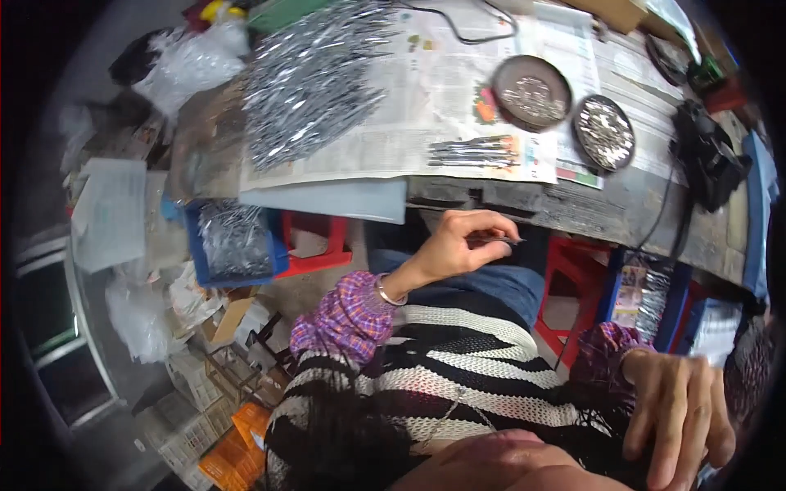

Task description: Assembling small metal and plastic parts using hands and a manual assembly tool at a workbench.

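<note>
Our left hand (457, 248) pinches a thin dark piece (509, 240) — beyond it lie slim metal pieces (471, 153); our right hand (681, 409) bends its fingers — holding what, we cannot tell.

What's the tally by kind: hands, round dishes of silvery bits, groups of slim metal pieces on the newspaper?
Hands (left hand, right hand): 2
Round dishes of silvery bits: 2
Groups on newspaper (large heap, small row): 2
Total: 6
</note>
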### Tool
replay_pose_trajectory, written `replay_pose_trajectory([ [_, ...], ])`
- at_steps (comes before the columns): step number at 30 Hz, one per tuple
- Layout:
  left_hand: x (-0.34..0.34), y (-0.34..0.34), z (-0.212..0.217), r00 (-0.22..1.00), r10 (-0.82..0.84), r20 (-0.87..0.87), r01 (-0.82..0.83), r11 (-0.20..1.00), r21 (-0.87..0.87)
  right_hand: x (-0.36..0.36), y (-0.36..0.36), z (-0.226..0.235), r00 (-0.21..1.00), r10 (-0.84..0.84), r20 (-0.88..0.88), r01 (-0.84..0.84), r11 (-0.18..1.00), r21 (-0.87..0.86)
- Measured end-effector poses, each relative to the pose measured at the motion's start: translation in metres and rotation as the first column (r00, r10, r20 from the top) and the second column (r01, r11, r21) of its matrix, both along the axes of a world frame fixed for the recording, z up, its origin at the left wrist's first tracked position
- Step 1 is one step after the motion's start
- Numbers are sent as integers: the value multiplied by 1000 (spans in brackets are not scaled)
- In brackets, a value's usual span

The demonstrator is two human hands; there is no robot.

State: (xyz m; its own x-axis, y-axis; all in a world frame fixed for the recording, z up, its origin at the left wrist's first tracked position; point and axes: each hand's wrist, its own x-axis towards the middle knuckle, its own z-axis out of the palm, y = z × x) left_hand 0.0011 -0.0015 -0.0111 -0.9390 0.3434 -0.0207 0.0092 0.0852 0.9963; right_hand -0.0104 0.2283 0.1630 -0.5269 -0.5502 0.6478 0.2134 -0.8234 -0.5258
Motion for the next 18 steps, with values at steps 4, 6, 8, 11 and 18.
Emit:
replay_pose_trajectory([
  [4,0,-1,0,998,51,37,-53,996,72,-10,19,-35,813,-547,-199,578,799,166],
  [6,-3,0,0,997,13,74,-17,999,47,-26,22,-39,475,-645,-598,857,187,479],
  [8,2,-7,-6,997,57,57,-60,996,66,-55,20,-79,385,-413,-825,874,-124,470],
  [11,-3,3,-7,997,4,71,-10,997,72,-70,49,-126,319,-384,-867,841,-307,446],
  [18,3,-5,-4,996,-1,88,-4,998,55,-73,44,-145,317,-306,-898,829,-371,419],
])
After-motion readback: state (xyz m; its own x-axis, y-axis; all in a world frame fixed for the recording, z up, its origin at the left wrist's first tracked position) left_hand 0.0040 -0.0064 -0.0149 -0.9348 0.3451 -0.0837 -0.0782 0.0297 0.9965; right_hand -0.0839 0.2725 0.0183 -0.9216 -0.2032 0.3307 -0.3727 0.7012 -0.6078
